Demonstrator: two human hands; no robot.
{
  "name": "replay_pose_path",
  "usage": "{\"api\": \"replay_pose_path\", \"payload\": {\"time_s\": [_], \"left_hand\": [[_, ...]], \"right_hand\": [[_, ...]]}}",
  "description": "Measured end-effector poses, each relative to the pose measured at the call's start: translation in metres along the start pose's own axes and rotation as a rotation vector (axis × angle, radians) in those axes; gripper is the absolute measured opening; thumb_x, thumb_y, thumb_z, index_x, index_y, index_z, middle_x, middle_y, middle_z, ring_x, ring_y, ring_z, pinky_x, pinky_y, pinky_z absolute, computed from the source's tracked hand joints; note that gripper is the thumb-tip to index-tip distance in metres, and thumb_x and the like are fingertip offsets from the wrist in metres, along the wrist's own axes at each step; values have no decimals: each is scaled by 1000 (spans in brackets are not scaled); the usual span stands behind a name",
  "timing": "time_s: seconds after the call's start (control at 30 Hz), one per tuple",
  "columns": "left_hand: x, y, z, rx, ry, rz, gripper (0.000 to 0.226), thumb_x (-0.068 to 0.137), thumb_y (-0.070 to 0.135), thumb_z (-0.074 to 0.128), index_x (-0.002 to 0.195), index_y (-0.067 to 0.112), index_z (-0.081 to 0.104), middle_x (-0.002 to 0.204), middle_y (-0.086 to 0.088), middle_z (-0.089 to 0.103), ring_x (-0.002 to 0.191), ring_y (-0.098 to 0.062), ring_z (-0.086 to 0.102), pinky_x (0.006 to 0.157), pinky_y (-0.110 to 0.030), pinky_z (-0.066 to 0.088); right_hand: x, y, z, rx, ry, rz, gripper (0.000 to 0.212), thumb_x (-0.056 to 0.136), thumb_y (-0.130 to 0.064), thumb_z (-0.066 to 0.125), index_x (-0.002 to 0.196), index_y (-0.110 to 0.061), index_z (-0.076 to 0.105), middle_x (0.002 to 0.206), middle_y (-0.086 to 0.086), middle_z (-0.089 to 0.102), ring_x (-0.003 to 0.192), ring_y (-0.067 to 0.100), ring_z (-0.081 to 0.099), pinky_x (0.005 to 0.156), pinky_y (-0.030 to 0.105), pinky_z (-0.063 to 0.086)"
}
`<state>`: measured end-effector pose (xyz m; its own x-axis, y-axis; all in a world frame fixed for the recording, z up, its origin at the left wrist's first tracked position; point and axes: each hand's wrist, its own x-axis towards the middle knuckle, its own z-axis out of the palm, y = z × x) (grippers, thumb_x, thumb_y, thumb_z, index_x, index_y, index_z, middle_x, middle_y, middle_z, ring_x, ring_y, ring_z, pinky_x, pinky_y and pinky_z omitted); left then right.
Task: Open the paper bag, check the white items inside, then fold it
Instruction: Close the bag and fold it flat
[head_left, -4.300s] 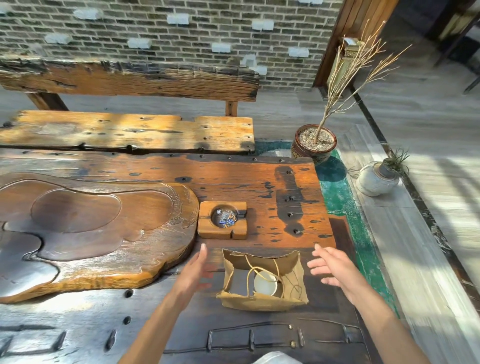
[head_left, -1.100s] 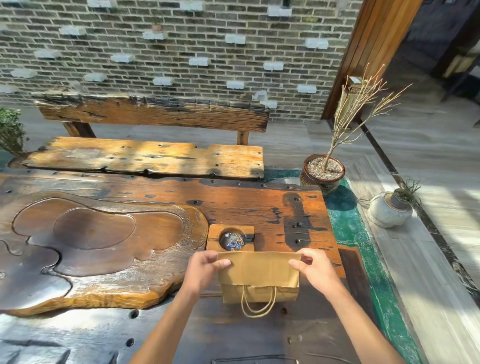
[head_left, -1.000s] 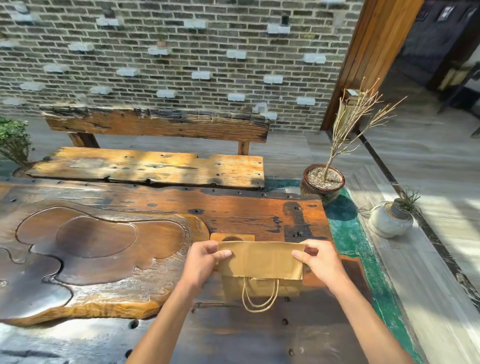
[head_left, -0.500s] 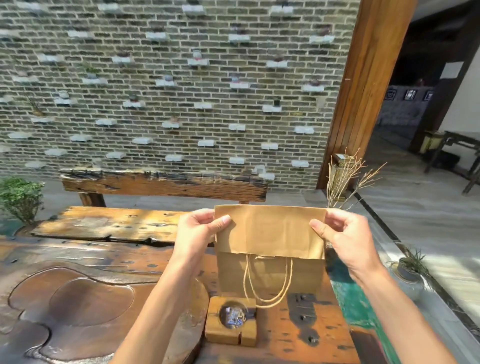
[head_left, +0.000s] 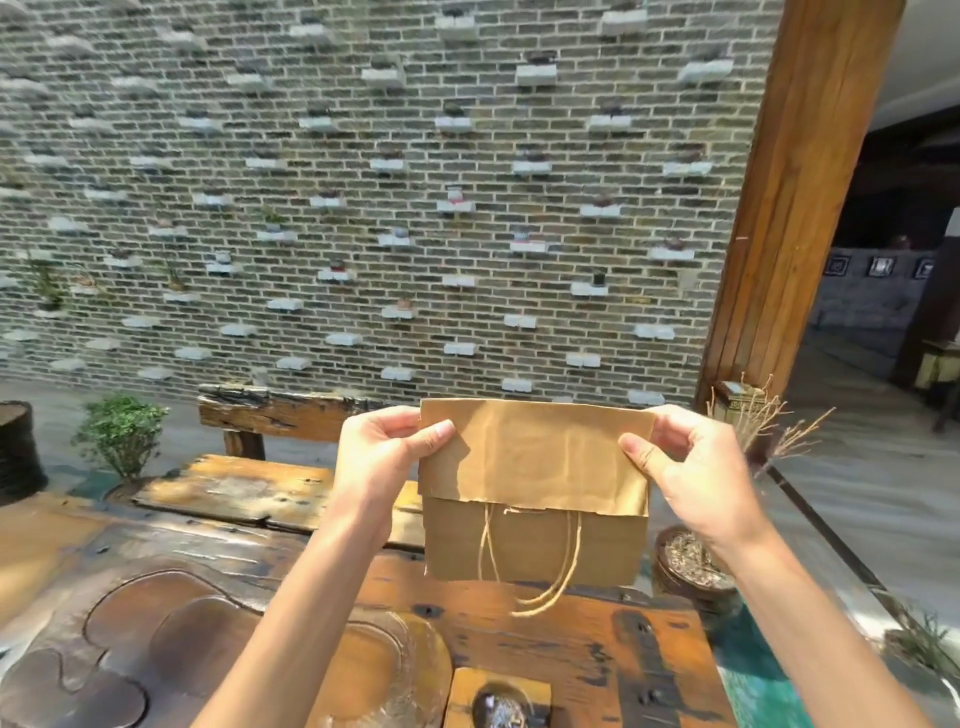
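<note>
The brown paper bag (head_left: 535, 493) hangs in the air above the wooden table (head_left: 545, 644), with its top part folded down over the front. Its twine handles (head_left: 540, 587) dangle below the fold. My left hand (head_left: 379, 462) pinches the bag's upper left corner and my right hand (head_left: 675, 467) pinches the upper right corner, thumbs on the near face. The white items are hidden inside the folded bag.
A carved wooden tea tray (head_left: 156, 649) lies at the lower left. A small wooden block with a round recess (head_left: 498, 701) sits at the bottom edge. A bench (head_left: 270, 488), a potted shrub (head_left: 119, 431) and a pot with dry twigs (head_left: 696, 566) stand beyond the table, before a brick wall.
Both hands closed the open bag, folded its top down and lifted it off the table to chest height. The view has tilted up toward the wall.
</note>
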<state>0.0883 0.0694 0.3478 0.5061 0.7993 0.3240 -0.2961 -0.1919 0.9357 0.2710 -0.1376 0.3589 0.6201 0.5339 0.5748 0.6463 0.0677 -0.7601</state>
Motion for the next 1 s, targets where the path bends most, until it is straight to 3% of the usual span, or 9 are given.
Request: {"api": "replay_pose_path", "payload": {"time_s": [0.1, 0.2, 0.37, 0.47, 0.6, 0.73, 0.83, 0.93, 1.0], "left_hand": [[-11, 8, -32, 27, 55, 8, 5, 78, 6, 79, 82, 3, 79, 82, -14, 78, 74, -20, 71, 79, -39, 55], [-25, 19, -68, 48, 131, 9, 6, 79, 5, 77, 84, 5, 80, 82, -14, 79, 73, -22, 72, 78, -40, 56], [-48, 39, -141, 93, 301, 16, 10, 78, 4, 77, 88, 5, 80, 81, -7, 79, 71, -14, 70, 68, -27, 54], [-63, 50, -189, 108, 410, 15, 10, 78, 3, 77, 87, 5, 79, 80, -5, 79, 72, -11, 70, 67, -22, 56], [-78, 63, -255, 141, 531, 31, 12, 76, 2, 79, 85, 8, 80, 87, -12, 80, 77, -18, 71, 77, -31, 58], [-91, 78, -327, 167, 625, 53, 13, 76, 1, 77, 88, 6, 79, 87, -12, 80, 77, -16, 71, 74, -28, 56], [-97, 87, -386, 199, 672, 57, 13, 77, 2, 77, 90, 6, 79, 91, -13, 80, 80, -17, 71, 79, -32, 55], [-101, 95, -444, 224, 721, 56, 13, 78, 3, 77, 90, 6, 79, 93, -15, 80, 84, -21, 71, 87, -39, 56], [-104, 100, -484, 230, 746, 66, 12, 77, 2, 77, 88, 7, 80, 91, -13, 80, 84, -22, 72, 89, -42, 56]], "right_hand": [[1, -11, 27, 69, -87, -8, 16, 86, -4, 71, 88, -20, 73, 85, 0, 78, 82, 22, 73, 77, 37, 59], [2, -27, 60, 153, -183, -8, 18, 87, -1, 69, 89, -19, 73, 84, -6, 78, 78, 10, 73, 71, 22, 58], [0, -54, 133, 291, -339, 0, 20, 88, 0, 67, 88, -19, 73, 85, -6, 78, 79, 9, 72, 66, 16, 55], [-3, -76, 184, 379, -418, 7, 19, 88, 1, 67, 88, -17, 73, 86, -5, 78, 83, 10, 71, 71, 16, 56], [-9, -108, 252, 464, -518, -7, 22, 87, 1, 69, 84, -20, 73, 87, -2, 78, 84, 14, 71, 80, 30, 56], [-19, -145, 329, 518, -586, -27, 20, 85, 3, 69, 85, -16, 73, 88, 7, 77, 81, 15, 68, 81, 37, 56], [-27, -172, 392, 588, -639, -13, 14, 85, 5, 68, 91, -7, 71, 92, 20, 74, 79, 15, 65, 76, 31, 55], [-38, -197, 451, 632, -683, -19, 13, 85, 6, 68, 91, -5, 71, 83, 11, 74, 76, 11, 65, 68, 17, 56], [-45, -217, 490, 642, -715, -30, 13, 85, 7, 68, 92, -4, 72, 84, 8, 74, 74, 10, 65, 67, 16, 56]]}}
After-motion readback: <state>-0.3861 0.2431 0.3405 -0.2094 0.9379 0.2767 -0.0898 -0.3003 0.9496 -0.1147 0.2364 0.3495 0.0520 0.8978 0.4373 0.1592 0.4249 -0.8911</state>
